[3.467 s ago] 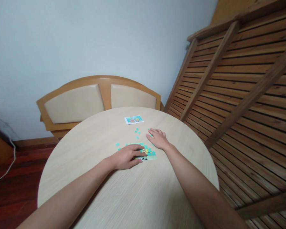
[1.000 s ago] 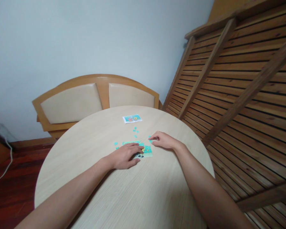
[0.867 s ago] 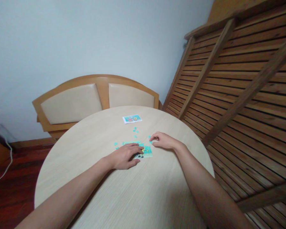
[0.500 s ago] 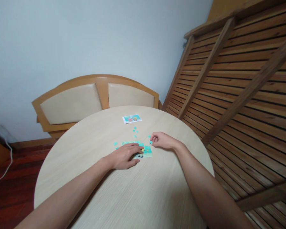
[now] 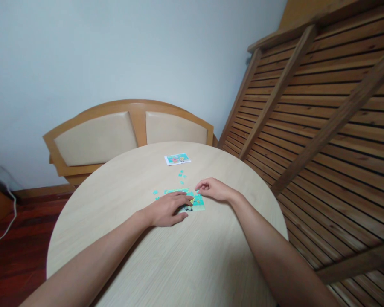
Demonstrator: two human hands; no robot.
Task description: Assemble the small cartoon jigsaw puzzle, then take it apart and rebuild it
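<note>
A partly joined jigsaw puzzle (image 5: 198, 207), turquoise with yellow figures, lies flat on the round table. My left hand (image 5: 170, 209) rests over its left part with fingers stretched out, hiding much of the picture. At the puzzle's upper right edge, my right hand (image 5: 213, 189) pinches a small turquoise puzzle piece (image 5: 197, 191) between thumb and forefinger. Loose turquoise pieces (image 5: 181, 174) lie beyond the puzzle, and a few more pieces (image 5: 155, 192) are near its left side.
A picture card (image 5: 178, 159) with cartoon figures lies farther back on the pale wooden table (image 5: 115, 192). Behind the table stands a padded headboard (image 5: 96, 138) against the wall. A slatted wooden frame (image 5: 307, 111) leans along the right side.
My right hand has moved a little left, from beside the puzzle to its upper right edge, with the piece in its fingertips. My left hand has stayed in place.
</note>
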